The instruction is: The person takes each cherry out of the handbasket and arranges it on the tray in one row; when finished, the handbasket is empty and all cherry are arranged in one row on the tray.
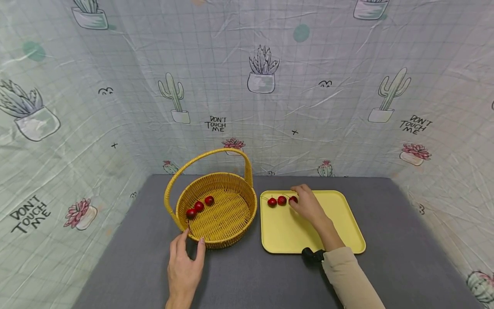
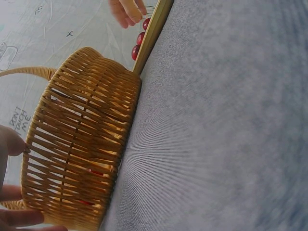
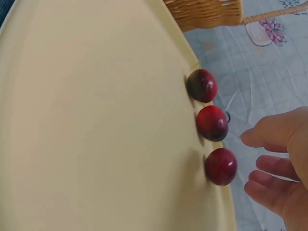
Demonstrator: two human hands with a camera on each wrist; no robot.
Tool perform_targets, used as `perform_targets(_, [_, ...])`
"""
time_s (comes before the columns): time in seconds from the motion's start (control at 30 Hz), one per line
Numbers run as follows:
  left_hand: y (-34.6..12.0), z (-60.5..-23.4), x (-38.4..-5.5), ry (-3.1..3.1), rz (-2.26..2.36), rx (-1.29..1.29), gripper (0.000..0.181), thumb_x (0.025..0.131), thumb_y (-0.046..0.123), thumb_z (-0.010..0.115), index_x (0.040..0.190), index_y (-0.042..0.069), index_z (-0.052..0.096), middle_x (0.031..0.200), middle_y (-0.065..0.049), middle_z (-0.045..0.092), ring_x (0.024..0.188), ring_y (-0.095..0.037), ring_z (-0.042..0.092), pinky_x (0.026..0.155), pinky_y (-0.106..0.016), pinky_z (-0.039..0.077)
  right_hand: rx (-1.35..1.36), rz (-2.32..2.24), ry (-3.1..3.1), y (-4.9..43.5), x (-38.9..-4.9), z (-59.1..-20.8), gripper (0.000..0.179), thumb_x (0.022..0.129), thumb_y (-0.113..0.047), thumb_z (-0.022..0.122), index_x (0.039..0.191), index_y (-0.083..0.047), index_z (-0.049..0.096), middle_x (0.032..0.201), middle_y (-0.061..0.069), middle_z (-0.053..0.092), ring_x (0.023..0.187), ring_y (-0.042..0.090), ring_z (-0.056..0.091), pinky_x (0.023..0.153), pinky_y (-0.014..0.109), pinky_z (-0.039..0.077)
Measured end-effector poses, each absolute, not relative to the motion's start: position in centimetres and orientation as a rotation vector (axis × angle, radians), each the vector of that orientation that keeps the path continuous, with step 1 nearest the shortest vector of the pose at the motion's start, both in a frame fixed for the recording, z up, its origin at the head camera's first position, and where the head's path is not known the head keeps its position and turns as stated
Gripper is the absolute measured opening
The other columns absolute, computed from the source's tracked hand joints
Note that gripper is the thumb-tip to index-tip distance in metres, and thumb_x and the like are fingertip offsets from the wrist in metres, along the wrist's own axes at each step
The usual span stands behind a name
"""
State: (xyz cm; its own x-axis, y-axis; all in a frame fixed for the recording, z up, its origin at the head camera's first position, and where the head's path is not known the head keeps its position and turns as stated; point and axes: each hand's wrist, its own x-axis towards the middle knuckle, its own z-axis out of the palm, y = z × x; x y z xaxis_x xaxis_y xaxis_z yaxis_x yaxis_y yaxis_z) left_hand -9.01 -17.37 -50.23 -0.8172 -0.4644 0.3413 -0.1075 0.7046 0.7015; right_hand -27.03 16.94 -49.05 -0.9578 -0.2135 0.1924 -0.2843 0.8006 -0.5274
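A round yellow wicker basket (image 1: 220, 244) with a tall arched handle stands left of the middle. Three dark red cherries (image 1: 198, 206) lie in a slanting row inside it. My left hand (image 1: 185, 266) touches the basket's near left rim, thumb and fingers spread. On a yellow tray (image 1: 285, 231) to the right, three more cherries (image 1: 282, 200) line the far edge, their stems thin. My right hand (image 1: 308, 206) hovers by the rightmost one, partly covering it in the head view. In the right wrist view, the fingers (image 3: 274, 130) are apart from that cherry (image 3: 221, 166).
A dark grey cloth (image 1: 239, 279) covers the table. Behind and at both sides hangs a pale curtain (image 1: 216, 56) printed with cacti and lettering. The basket's handle (image 1: 208, 154) rises high above its rim. A black strap (image 1: 310, 255) sits at the right wrist, over the tray's near edge.
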Motion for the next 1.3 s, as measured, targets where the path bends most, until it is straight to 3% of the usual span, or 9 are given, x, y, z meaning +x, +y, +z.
perform_targets(1.3, [-17.3,-50.2,-9.1,-2.4,-0.939,0.449,0.054,0.096,0.035,0.066,0.139,0.004,0.055,0.13,-0.018,0.056,0.118,-0.043,0.06,0.09,-0.062,0.05,0.609,0.945,-2.711,10.1,-24.9,-42.8,0.046,0.093,-0.019,0.069,0.135,-0.005,0.059,0.133,0.014,0.057,0.122,0.033,0.057,0.097,0.051,0.051])
